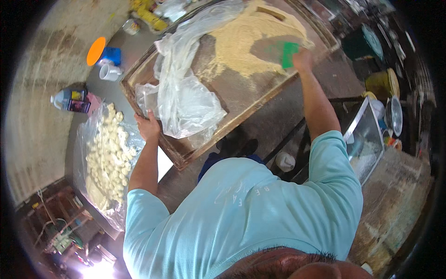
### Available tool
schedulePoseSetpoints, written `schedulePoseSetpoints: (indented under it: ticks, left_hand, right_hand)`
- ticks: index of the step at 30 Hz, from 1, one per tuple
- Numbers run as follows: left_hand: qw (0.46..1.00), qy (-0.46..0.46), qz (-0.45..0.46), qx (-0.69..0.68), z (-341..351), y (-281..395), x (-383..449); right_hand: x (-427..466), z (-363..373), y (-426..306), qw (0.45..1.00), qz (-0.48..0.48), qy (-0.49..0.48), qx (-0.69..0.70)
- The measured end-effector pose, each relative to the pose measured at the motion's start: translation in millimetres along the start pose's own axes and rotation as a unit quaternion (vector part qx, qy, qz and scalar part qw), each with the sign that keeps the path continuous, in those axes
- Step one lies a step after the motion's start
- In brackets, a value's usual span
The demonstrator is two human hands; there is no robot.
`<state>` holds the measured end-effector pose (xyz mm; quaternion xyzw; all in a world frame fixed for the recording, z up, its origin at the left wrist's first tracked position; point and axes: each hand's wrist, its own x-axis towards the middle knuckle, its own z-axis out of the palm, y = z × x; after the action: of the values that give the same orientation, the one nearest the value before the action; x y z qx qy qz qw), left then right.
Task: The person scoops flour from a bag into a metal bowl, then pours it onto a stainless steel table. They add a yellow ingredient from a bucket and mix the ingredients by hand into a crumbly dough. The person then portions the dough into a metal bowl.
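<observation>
A wooden-rimmed tray [209, 136] lies tilted across the view before me, with pale yellow crumbs or powder [240, 45] spread over its floor. My right hand [302, 60] holds a flat green scraper [290, 55] against the tray floor at the powder's edge, near the tray's near rim. At the tray's left end, my left hand [149, 126] grips the wooden rim. Crumpled clear plastic sheeting [188, 111] covers the tray's left part. A small wooden block [270, 13] rests in the powder at the far side.
Many pale dough balls [108, 157] lie on clear plastic at left. Beyond them stand a large bottle [66, 98], a white mug [110, 72], a blue container [112, 55] and an orange disc [95, 51]. At right are a metal pan [366, 153], a yellow bucket [381, 83] and a dark green bucket [362, 42].
</observation>
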<state>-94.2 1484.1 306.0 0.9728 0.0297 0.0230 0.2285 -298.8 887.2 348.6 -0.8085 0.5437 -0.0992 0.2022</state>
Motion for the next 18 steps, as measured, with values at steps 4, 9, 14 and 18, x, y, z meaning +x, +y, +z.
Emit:
schedulePoseSetpoints:
  ticks: [4, 9, 14, 18]
  left_hand:
    - [0.998, -0.036, 0.009, -0.049, 6.8, 17.5, 2.0]
    - [0.999, -0.005, 0.001, -0.038, -0.2, -10.4, -0.2]
    - [0.998, -0.032, 0.008, -0.062, 1.1, 4.6, 3.3]
    - [0.999, -0.008, 0.001, -0.052, -6.3, -9.5, 0.2]
  right_hand:
    - [54.2, 72.6, 36.3, 0.981, -0.061, 0.146, -0.117]
    - [-1.9, 128.9, -138.2, 0.991, 0.028, -0.024, 0.128]
    - [24.9, 156.3, -138.4, 0.995, -0.007, -0.091, 0.028]
    - [-9.2, 151.1, -160.0, 0.870, 0.156, -0.098, 0.458]
